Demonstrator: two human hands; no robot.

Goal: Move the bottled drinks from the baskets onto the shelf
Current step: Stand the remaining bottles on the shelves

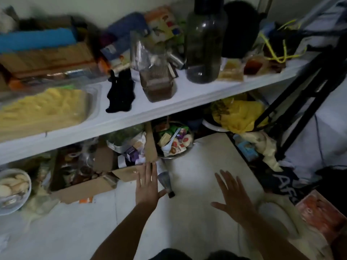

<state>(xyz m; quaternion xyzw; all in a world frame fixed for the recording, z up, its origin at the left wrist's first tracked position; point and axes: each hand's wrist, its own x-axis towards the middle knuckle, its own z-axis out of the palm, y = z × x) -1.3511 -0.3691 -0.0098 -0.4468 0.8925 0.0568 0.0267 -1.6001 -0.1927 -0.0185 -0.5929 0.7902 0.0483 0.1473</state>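
Note:
A small dark bottle point(164, 180) with a white label lies on the pale floor, its black cap pointing toward me. My left hand point(147, 184) hovers flat just left of it, fingers straight, thumb close to the bottle's neck. My right hand point(231, 194) is spread open over the bare floor to the right, holding nothing. On the white shelf point(187, 99) above stand a tall dark plastic bottle point(205, 40) and a clear bottle point(154, 70) with brown liquid at its bottom.
Under the shelf sit an open cardboard box point(84, 186) of packets, a metal bowl point(173, 141) of sachets and a yellow bag point(240, 117). A bowl point(13, 190) is at far left, a black metal frame point(293, 107) at right, an orange box point(323, 214) at lower right.

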